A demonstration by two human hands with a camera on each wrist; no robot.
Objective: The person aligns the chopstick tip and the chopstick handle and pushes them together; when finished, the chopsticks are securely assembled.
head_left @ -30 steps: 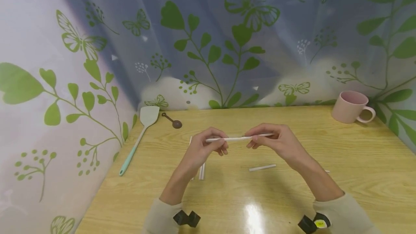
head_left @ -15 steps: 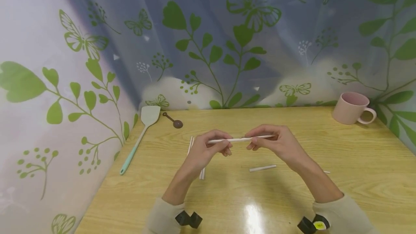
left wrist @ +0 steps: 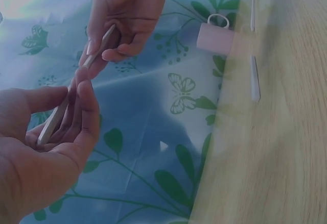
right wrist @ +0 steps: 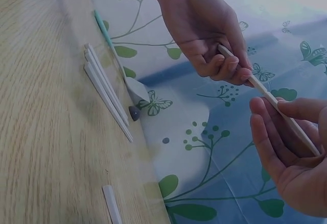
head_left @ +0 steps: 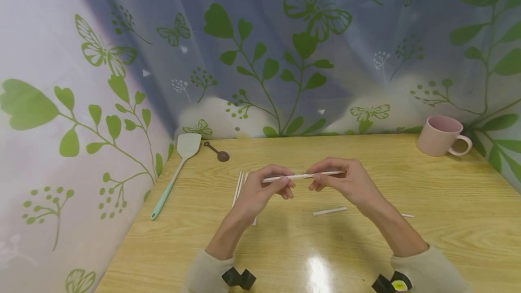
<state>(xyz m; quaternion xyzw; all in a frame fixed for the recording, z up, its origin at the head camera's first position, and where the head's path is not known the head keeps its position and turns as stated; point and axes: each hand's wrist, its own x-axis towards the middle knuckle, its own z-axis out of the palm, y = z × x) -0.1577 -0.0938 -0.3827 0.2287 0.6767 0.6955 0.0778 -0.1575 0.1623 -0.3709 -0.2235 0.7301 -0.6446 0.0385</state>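
Note:
A slim white stick (head_left: pixel 299 176) is held level above the table, with what looks like a joint or break near its middle. My left hand (head_left: pixel 263 187) pinches its left part between thumb and fingers. The right part is pinched by my right hand (head_left: pixel 351 181), thumb towards me. In the left wrist view, the stick's end (left wrist: pixel 48 129) lies across the left palm. Partly hidden behind my left hand, several white sticks (head_left: pixel 237 190) lie on the table. A short white piece (head_left: pixel 329 211) lies below the hands, and another thin one (head_left: pixel 408 215) shows past my right forearm.
The wooden table (head_left: pixel 293 248) meets a leaf-and-butterfly patterned curtain (head_left: pixel 260 89) at the back and left. A spatula (head_left: pixel 172 180) with a mint handle lies at the left, a small brown spoon (head_left: pixel 217 152) beside it. A pink mug (head_left: pixel 437 137) stands at the back right.
My left hand has shifted slightly right, closer to the right hand, showing more of the sticks behind it. The right hand has hardly moved. Both keep their hold on the white stick.

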